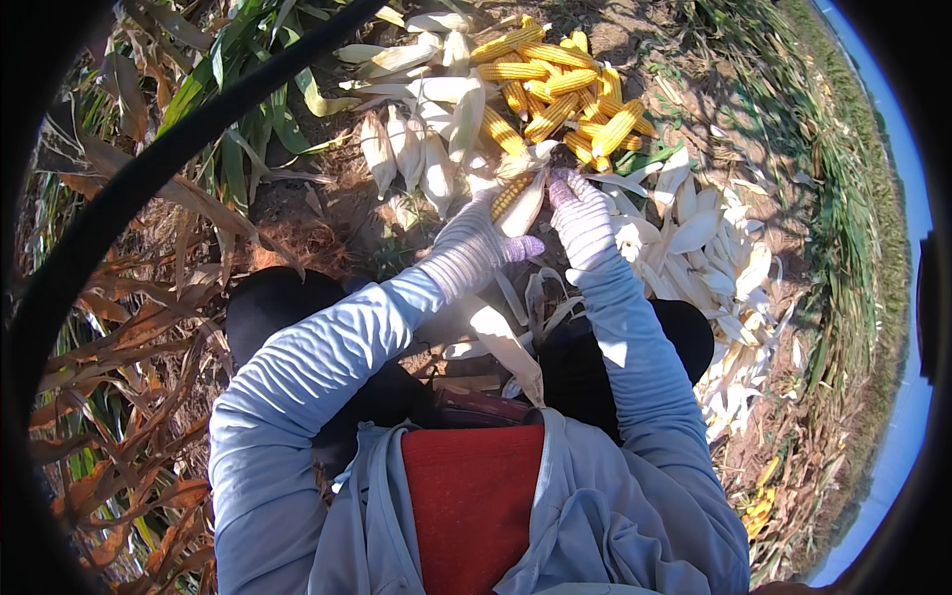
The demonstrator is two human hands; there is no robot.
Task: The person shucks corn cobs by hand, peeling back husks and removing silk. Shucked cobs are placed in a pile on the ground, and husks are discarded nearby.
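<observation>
In my gloved left hand (478, 238) lies an ear of corn (510, 196), partly bare, its yellow kernels showing. The thumb sticks out to the right while the fingers are behind the ear. A pale husk (532, 205) hangs peeled back along the ear's right side. My right hand (575, 203), gloved too, is closed at the husk's upper right edge, its fingertips pinched together. Just beyond both hands is a heap of bare yellow ears (565, 84). Unhusked ears (407, 149) lie to its left in pale, dry husks.
Stripped husks (694, 233) are piled on the right, running back beside my knee. Dry corn stalks and leaves (139, 327) crowd the left side, crossed by a dark strap or bar (178, 149). Loose husks (506, 347) lie between my legs. A few yellow ears (760, 501) sit at lower right.
</observation>
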